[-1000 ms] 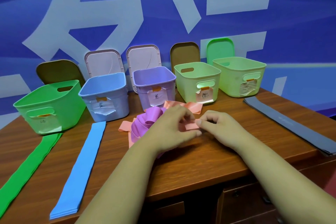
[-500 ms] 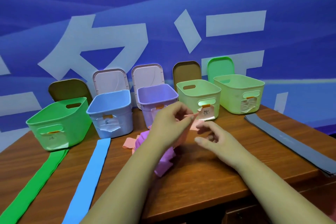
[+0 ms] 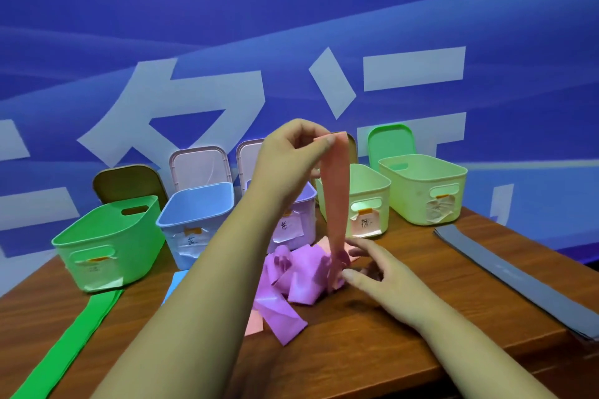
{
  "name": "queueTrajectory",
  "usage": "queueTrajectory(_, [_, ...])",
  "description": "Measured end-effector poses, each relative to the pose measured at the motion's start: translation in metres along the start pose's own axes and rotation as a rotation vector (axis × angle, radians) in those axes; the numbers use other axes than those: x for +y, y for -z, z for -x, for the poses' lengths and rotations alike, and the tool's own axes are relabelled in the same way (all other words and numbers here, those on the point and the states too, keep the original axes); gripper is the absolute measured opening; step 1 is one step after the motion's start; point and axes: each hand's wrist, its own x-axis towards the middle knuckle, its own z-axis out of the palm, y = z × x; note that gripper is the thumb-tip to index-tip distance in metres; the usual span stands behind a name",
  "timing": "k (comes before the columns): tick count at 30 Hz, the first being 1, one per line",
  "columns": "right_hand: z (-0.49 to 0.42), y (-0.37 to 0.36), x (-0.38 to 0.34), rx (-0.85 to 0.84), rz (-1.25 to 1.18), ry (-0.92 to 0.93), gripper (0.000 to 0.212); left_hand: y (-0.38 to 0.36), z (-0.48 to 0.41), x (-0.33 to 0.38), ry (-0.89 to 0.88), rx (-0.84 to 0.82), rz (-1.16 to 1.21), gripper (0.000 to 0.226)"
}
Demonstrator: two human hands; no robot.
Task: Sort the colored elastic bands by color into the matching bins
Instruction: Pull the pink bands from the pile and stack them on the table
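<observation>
A blue wall banner (image 3: 291,26) with pale characters fills the background, and below it a brown wooden desk (image 3: 372,350) carries everything else. Five open bins stand in a row along its far edge: a green bin (image 3: 107,236), a blue bin (image 3: 181,230), a purple bin (image 3: 306,214) partly hidden by the left forearm, and two pale green bins (image 3: 372,191) (image 3: 421,185), with lids leaning upright behind them. Flat grey bands (image 3: 518,282) lie stacked at the right, green bands (image 3: 74,334) stretch out before the green bin, and a blue band (image 3: 176,282) shows beside the left arm. Mid-desk lies a tangled heap of purple bands (image 3: 301,272) with pink pieces under it. The left hand (image 3: 288,155), raised above the bins, pinches the top end of a pink band (image 3: 335,197), which hangs straight down into the heap. The right hand (image 3: 379,275) is low by the heap's right edge, fingers spread and loose, gripping nothing; whether they touch the bands cannot be told.
</observation>
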Motion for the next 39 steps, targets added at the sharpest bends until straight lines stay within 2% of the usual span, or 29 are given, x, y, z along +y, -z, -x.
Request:
queueTrajectory(4, [-0.002, 0.001, 0.001, 0.061, 0.022, -0.021, 0.042, -0.001, -0.009, 0.006, -0.009, 0.008, 0.039, 0.004])
queueTrajectory(11, [0.002, 0.002, -0.004, -0.034, -0.059, 0.002, 0.006, -0.008, -0.019, 0.018, 0.027, 0.015, 0.131, 0.008])
queueTrajectory(16, [0.007, 0.008, -0.019, -0.107, -0.169, -0.02, 0.014, -0.015, -0.025, 0.021, 0.126, 0.01, 0.216, 0.008])
queueTrajectory(20, [0.013, 0.018, -0.025, -0.086, -0.313, -0.072, 0.027, -0.018, -0.029, 0.018, 0.214, -0.011, 0.344, 0.015])
queueTrajectory(23, [0.026, 0.031, -0.027, -0.064, -0.35, -0.16, 0.023, -0.022, -0.03, 0.012, 0.265, -0.024, 0.388, 0.02])
queueTrajectory(26, [0.04, 0.048, -0.027, 0.003, -0.259, -0.226, 0.033, -0.032, -0.032, -0.002, 0.32, -0.04, 0.365, 0.019])
queueTrajectory(30, [0.059, 0.072, -0.03, 0.085, -0.089, -0.395, 0.021, -0.057, -0.031, -0.036, 0.398, -0.097, 0.294, 0.015])
queueTrajectory(35, [0.079, 0.097, -0.025, 0.101, 0.271, -0.552, 0.023, -0.106, -0.019, -0.081, 0.515, -0.144, 0.174, 0.016])
queueTrajectory(39, [0.087, 0.109, -0.021, 0.146, 0.503, -0.646, 0.028, -0.141, -0.015, -0.119, 0.536, -0.085, 0.013, 0.009])
